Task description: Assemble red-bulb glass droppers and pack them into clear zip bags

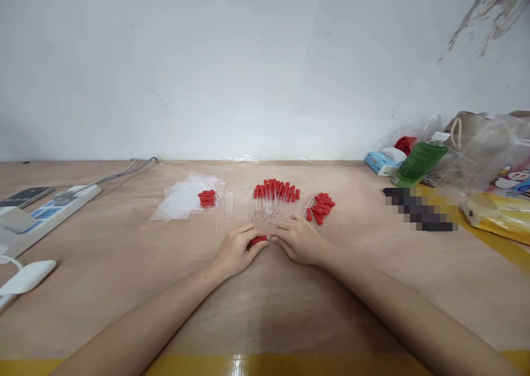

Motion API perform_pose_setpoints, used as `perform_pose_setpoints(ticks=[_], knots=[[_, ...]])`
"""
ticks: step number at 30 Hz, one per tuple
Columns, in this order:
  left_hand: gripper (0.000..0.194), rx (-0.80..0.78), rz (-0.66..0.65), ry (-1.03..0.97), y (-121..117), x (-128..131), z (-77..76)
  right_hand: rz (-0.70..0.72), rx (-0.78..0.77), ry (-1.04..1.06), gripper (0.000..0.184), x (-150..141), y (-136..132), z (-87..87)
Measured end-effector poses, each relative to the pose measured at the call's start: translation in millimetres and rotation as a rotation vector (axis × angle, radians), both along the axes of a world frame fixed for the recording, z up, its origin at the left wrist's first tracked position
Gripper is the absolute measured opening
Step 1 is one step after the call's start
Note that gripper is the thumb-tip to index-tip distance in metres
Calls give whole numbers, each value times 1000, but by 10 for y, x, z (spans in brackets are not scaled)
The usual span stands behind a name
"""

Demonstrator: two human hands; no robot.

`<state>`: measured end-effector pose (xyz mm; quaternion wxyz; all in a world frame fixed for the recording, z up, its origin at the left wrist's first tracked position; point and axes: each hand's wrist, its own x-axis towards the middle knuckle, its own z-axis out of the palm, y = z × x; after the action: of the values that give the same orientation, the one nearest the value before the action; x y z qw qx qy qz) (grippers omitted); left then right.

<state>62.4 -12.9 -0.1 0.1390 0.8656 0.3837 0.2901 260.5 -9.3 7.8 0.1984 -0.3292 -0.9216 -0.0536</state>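
A red rubber dropper bulb (257, 240) lies between the thumb and fingers of my left hand (240, 250), which is closed on it. My right hand (298, 240) meets it with fingertips pinched at the bulb's open end; whatever they grip there is mostly hidden. Just beyond my hands, a row of clear thin tubes (236, 207) lies side by side. Next to that row are several droppers with red bulbs (275, 191), fanned out with tips toward me. Farther right sits a loose heap of red bulbs (321, 207).
Clear zip bags (178, 199) lie at the left, with several red bulbs (207, 197) on their edge. A white power strip (49, 216) and a phone (27, 196) are far left. At right stand a green bottle (420, 163), a tissue pack (383, 162) and plastic bags (492, 149).
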Motion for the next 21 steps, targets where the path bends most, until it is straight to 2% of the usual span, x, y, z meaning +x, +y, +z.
perform_pose_setpoints(ticks=[3, 5, 8, 10, 14, 17, 21], knots=[[27, -39, 59, -54, 32, -20, -17, -63, -48, -11, 21, 119, 51, 123], [36, -86, 85, -73, 40, -33, -30, -165, -160, 76, 22, 256, 136, 192], [37, -116, 81, -43, 42, -30, -38, -452, -353, 291, 24, 469, 363, 271], [36, -110, 67, -18, 42, -17, -35, -657, -406, 393, 23, 549, 545, 306], [31, -102, 60, 0, 45, -4, -33, -924, -439, 346, 21, 489, 828, 312], [27, -101, 58, 5, 47, -13, -37, -1005, -452, 277, 21, 356, 915, 262], [26, -107, 56, -4, 46, -17, -29, -994, -482, 224, 24, 287, 937, 222]])
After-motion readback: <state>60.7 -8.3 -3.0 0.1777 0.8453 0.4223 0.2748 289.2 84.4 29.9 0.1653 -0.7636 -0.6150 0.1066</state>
